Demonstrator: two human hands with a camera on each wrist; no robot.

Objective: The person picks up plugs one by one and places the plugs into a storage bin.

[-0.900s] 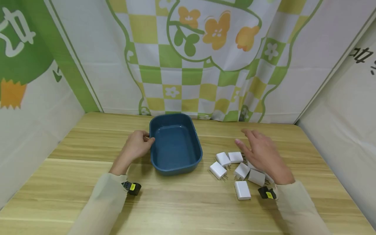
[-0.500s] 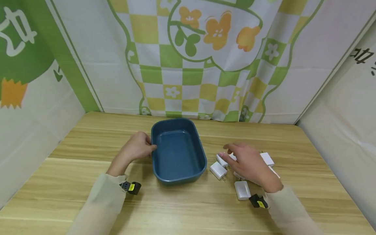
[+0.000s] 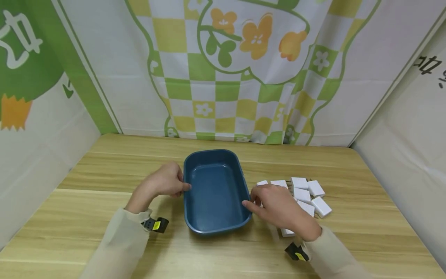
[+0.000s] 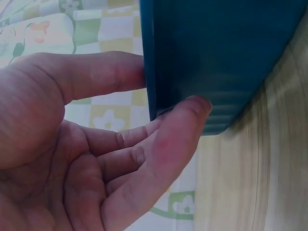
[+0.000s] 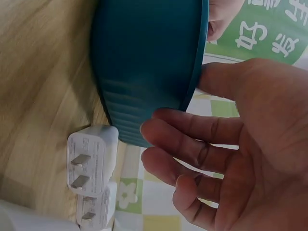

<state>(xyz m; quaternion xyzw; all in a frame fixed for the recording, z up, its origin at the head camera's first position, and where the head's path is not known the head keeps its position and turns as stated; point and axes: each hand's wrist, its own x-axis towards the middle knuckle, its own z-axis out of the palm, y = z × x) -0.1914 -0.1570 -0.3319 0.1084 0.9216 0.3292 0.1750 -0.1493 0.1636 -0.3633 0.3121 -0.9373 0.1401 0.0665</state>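
A dark blue rectangular bin [image 3: 216, 201] stands on the wooden table between the two hands. My left hand [image 3: 165, 181] pinches its left rim, thumb over the edge and fingers against the outer wall, as the left wrist view shows. At the opposite rim is my right hand [image 3: 278, 206]; its thumb lies on the edge and its fingers bend along the outside wall [image 5: 144, 62]. Several white plug-in chargers [image 3: 320, 207] lie behind and beside the right hand, which covers some of them. Two charger bodies [image 5: 90, 161] show their metal prongs close by the bin in the right wrist view.
The wooden table [image 3: 90, 217] reaches back to a checkered, flower-printed curtain [image 3: 230, 93]. Pale printed cloth walls [image 3: 407, 128] stand along both sides. A small black camera [image 3: 297, 252] sits on the right wrist, another on the left.
The bin has slid toward me and slightly right, with the left hand holding its rim. My right hand has come left from over the chargers to the bin's right rim.
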